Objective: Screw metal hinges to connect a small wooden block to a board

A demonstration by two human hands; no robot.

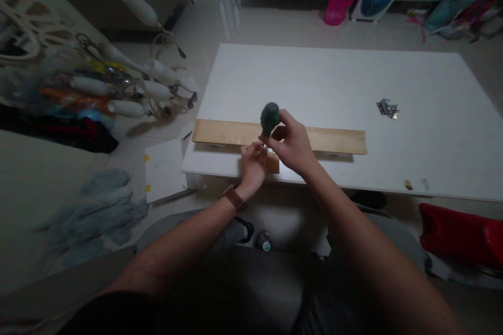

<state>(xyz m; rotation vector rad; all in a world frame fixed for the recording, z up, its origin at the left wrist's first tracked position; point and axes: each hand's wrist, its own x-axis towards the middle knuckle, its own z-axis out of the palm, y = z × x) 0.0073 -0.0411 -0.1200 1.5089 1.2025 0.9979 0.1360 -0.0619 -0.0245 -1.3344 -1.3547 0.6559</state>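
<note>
My right hand (293, 144) grips a green-handled screwdriver (269, 118), held upright with its tip pointing down at the wood. My left hand (253, 162), with a brown watch on its wrist, pinches something small at the screwdriver's tip; I cannot make out what. Both hands are over the near edge of a long pale wooden strip (338, 141) lying across the front of a white low table (334, 78). A short wooden block (273, 163) sits against the strip under my hands.
A small pile of metal hinges (388, 109) lies on the table at the right. A red bag (459, 235) sits on the floor at the right. White-handled tools (129, 89) and papers (165, 167) lie on the floor at the left. A pink basket (341, 0) stands at the back.
</note>
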